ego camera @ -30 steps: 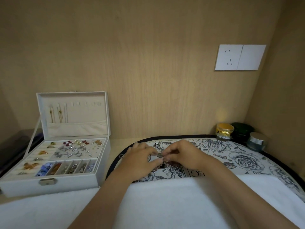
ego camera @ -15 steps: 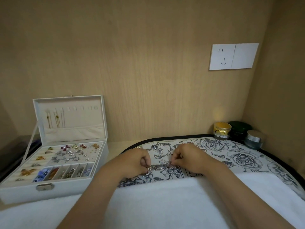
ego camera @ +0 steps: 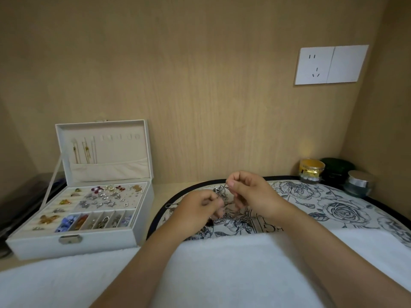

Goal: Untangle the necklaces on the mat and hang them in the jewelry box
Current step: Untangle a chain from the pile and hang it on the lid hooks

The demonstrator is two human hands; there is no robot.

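Our rose-printed mat [ego camera: 333,210] lies just right of the open white jewelry box [ego camera: 100,243]. Above the mat, our right hand [ego camera: 251,192] pinches the tangled silver necklaces [ego camera: 231,217] between thumb and forefinger. Our left hand [ego camera: 195,210], fingers curled, grips them lower down, where they trail onto the mat.

Head view, person's body only. Left hand [ego camera: 195,212] and right hand [ego camera: 253,192] are both bare. Each forearm is bare from the wrist to the lower frame edge. Right thumbnail is short and rounded with a plain surface. Fingertips look blunt and rounded. Knuckle creases are faint on both hands. Forearms widen toward the lens, a wide-angle effect. White nubby cloth [ego camera: 222,274] lies under and between both forearms. Cannot tell whether it is a garment or a covering.
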